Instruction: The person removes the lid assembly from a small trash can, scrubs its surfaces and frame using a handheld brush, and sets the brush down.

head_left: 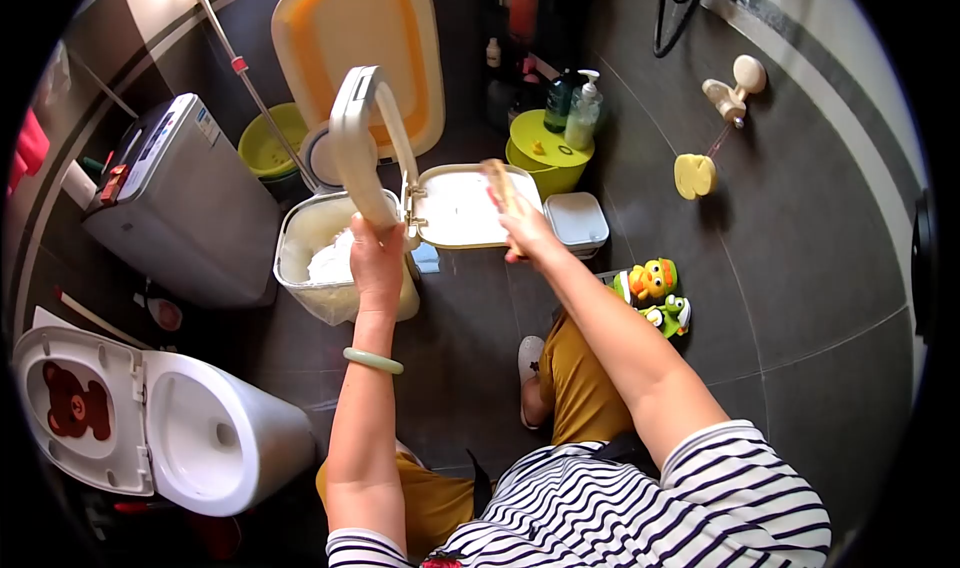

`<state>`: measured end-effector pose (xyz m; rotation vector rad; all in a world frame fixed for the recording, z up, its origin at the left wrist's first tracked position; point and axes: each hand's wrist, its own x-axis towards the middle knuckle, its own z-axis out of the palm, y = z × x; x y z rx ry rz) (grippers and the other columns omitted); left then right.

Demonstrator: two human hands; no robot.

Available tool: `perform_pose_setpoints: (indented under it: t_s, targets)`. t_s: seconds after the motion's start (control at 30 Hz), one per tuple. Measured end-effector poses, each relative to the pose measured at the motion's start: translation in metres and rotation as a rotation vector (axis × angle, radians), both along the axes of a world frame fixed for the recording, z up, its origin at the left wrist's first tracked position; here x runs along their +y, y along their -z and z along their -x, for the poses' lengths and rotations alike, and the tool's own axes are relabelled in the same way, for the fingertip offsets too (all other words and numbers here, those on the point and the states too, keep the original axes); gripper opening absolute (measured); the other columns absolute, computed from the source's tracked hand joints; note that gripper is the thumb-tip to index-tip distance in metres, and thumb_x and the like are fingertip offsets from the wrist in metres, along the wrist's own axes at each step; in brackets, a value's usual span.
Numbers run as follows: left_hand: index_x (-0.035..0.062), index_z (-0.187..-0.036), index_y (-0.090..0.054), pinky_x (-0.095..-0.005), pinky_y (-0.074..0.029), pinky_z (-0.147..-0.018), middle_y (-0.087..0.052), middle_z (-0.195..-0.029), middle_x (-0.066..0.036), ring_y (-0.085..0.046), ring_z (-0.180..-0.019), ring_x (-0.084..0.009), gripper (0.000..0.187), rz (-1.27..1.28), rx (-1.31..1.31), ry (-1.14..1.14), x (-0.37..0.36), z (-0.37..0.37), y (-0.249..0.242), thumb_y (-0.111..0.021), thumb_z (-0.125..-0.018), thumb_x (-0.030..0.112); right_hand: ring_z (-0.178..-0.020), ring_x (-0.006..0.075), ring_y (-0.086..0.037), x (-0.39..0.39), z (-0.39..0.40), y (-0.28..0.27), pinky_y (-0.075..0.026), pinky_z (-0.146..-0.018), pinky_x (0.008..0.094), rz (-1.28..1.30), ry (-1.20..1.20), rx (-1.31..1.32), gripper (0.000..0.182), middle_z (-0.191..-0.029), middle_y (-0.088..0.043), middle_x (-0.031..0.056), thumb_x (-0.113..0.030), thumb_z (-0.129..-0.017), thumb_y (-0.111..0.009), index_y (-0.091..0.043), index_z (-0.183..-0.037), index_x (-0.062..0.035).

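My left hand (378, 263) grips the lower end of a white rim frame (357, 153), raised upright over a trash can (293, 268). A pale liner and white waste show inside the can. Hinged to that frame, a white lid (450, 206) is swung out flat to the right, its inner face up. In my right hand (524, 228) is a light brown brush (495, 180), its head over the right part of the lid. The fingers are closed around its handle, and the bristles are hidden from this angle.
An open toilet (230, 428) stands at lower left, a washing machine (190, 183) behind it. A folded basin (420, 68) leans at the back. Pump bottles (582, 118) sit on a green bucket (545, 173); a white lidded box (577, 218) and toys (655, 280) are to the right.
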<state>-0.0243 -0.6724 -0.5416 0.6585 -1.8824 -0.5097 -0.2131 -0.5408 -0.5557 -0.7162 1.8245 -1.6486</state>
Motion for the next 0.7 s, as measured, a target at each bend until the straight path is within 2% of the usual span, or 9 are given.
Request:
perform_pose_setpoints:
  t_s: [0.1,0.17,0.23,0.3,0.4,0.5,0.57,0.67,0.7]
  targets:
    - [0.0057,-0.108,-0.04,-0.0465,-0.047,-0.064,-0.063,-0.083,-0.02,-0.061,-0.077,-0.0408,0.042,-0.054,-0.054,-0.038,0.008,0.002,0.0,-0.068,-0.08,0.021,-0.054,0.0107,-0.051,0.011,0.001,0.007,-0.046,-0.033,0.0256,0.001,0.156,-0.122,0.063,-0.085,-0.05,0.0039,-0.011,-0.086,-0.052,-0.025,-0.142,-0.0195]
    - [0.0064,-0.108,-0.039,-0.0464,-0.047,-0.064,-0.064,-0.082,-0.02,-0.061,-0.077,-0.0404,0.042,-0.054,-0.096,-0.047,0.01,0.003,-0.001,-0.067,-0.08,0.022,-0.054,0.0114,-0.052,-0.011,-0.017,0.019,-0.046,-0.033,0.0255,0.147,0.028,-0.166,0.065,-0.091,-0.051,0.0049,-0.012,-0.087,-0.052,-0.022,-0.144,-0.02]
    - [0.0066,-0.107,-0.04,-0.0462,-0.047,-0.064,-0.064,-0.081,-0.019,-0.061,-0.077,-0.0402,0.041,-0.052,-0.114,-0.041,0.015,0.002,-0.003,-0.067,-0.081,0.023,-0.055,0.0118,-0.052,-0.037,-0.053,0.012,-0.048,-0.036,0.0276,0.068,-0.088,-0.165,0.069,-0.096,-0.053,0.0066,-0.014,-0.087,-0.055,-0.019,-0.145,-0.0201]
    - [0.0067,-0.106,-0.04,-0.046,-0.047,-0.065,-0.064,-0.081,-0.018,-0.061,-0.078,-0.0401,0.041,-0.05,-0.107,-0.033,0.016,0.002,-0.006,-0.067,-0.081,0.023,-0.055,0.0102,-0.051,-0.05,-0.074,-0.01,-0.047,-0.037,0.0261,-0.025,-0.151,-0.098,0.069,-0.093,-0.053,0.0056,-0.015,-0.086,-0.056,-0.02,-0.145,-0.019]
    - [0.0062,-0.102,-0.041,-0.0459,-0.047,-0.065,-0.064,-0.083,-0.018,-0.061,-0.078,-0.0391,0.037,-0.097,-0.014,-0.014,0.01,0.001,-0.004,-0.067,-0.081,0.02,-0.054,0.01,-0.05,-0.03,-0.045,-0.011,-0.046,-0.035,0.0244,-0.01,-0.154,-0.092,0.064,-0.089,-0.054,0.0052,-0.014,-0.086,-0.055,-0.025,-0.143,-0.0175]
    - [0.0059,-0.101,-0.042,-0.0456,-0.047,-0.065,-0.064,-0.084,-0.018,-0.061,-0.078,-0.0392,0.035,-0.06,-0.018,-0.022,0.016,0.002,-0.004,-0.067,-0.08,0.017,-0.055,0.0097,-0.051,-0.004,-0.021,-0.007,-0.045,-0.034,0.024,-0.094,0.065,-0.014,0.064,-0.083,-0.052,0.0055,-0.014,-0.088,-0.053,-0.024,-0.144,-0.0165]
    - [0.0054,-0.102,-0.043,-0.0437,-0.047,-0.067,-0.063,-0.085,-0.017,-0.061,-0.08,-0.0376,0.036,-0.091,-0.015,-0.025,0.017,0.001,-0.008,-0.068,-0.079,0.016,-0.051,0.0115,-0.052,0.005,-0.013,-0.009,-0.046,-0.032,0.0283,-0.142,0.048,-0.031,0.066,-0.084,-0.056,0.0069,-0.013,-0.086,-0.055,-0.024,-0.144,-0.0176]
    - [0.0036,-0.102,-0.044,-0.04,-0.047,-0.07,-0.061,-0.088,-0.016,-0.06,-0.082,-0.0328,0.039,-0.141,0.079,0.02,0.005,-0.002,0.004,-0.071,-0.077,0.016,-0.056,0.0097,-0.051,0.007,-0.003,-0.017,-0.046,-0.034,0.0259,0.084,-0.067,-0.032,0.067,-0.089,-0.054,0.0054,-0.013,-0.086,-0.057,-0.023,-0.144,-0.011]
    - [0.0023,-0.102,-0.044,-0.0382,-0.046,-0.072,-0.059,-0.089,-0.015,-0.059,-0.083,-0.0295,0.041,-0.156,0.177,0.075,-0.001,-0.002,0.01,-0.072,-0.076,0.016,-0.058,0.0062,-0.048,0.011,-0.001,-0.027,-0.044,-0.036,0.0205,0.089,-0.099,-0.021,0.062,-0.089,-0.052,0.002,-0.014,-0.089,-0.055,-0.026,-0.144,-0.0128]
